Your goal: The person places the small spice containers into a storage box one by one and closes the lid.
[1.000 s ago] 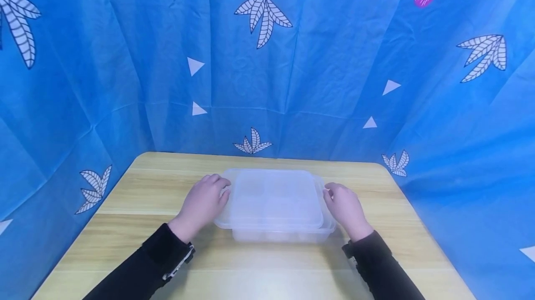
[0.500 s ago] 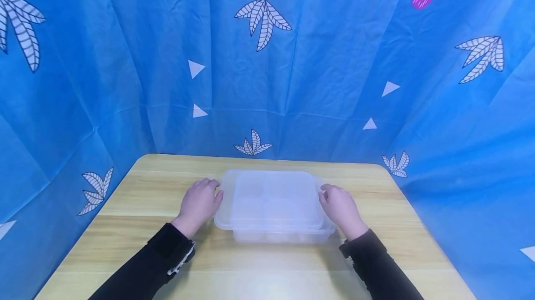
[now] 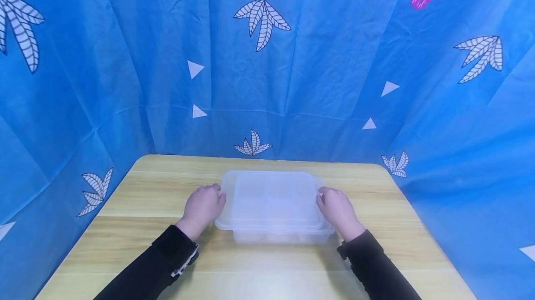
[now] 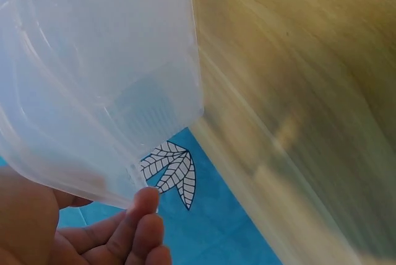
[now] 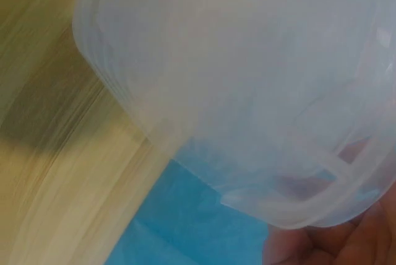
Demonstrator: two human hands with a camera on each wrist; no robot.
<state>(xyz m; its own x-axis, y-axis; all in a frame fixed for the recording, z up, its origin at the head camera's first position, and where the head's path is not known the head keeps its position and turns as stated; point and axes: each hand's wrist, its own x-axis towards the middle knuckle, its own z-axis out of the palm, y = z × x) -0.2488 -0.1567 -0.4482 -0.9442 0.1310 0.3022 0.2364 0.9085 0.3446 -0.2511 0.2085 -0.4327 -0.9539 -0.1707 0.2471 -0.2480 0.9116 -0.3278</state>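
Observation:
A translucent plastic lid (image 3: pixel 276 198) lies shifted to the left on a clear plastic food container (image 3: pixel 284 237), so its left side overhangs. My left hand (image 3: pixel 202 207) pinches the lid's left edge; the left wrist view shows a fingertip against the rim and the thumb partly seen through the plastic. At the opposite end, my right hand (image 3: pixel 338 211) has its fingers curled at the lid's right edge, over the container's rim. Some of those fingers show only through the clear plastic in the right wrist view (image 5: pixel 346 234).
The container stands on a light wooden table (image 3: pixel 259 272), towards its far edge. A blue curtain (image 3: pixel 326 58) with leaf and triangle prints hangs behind the table and along both sides.
My left hand drew back slightly from the lid, then closed in on its left edge. My right hand slid a little left onto the right edge. The container has barely moved.

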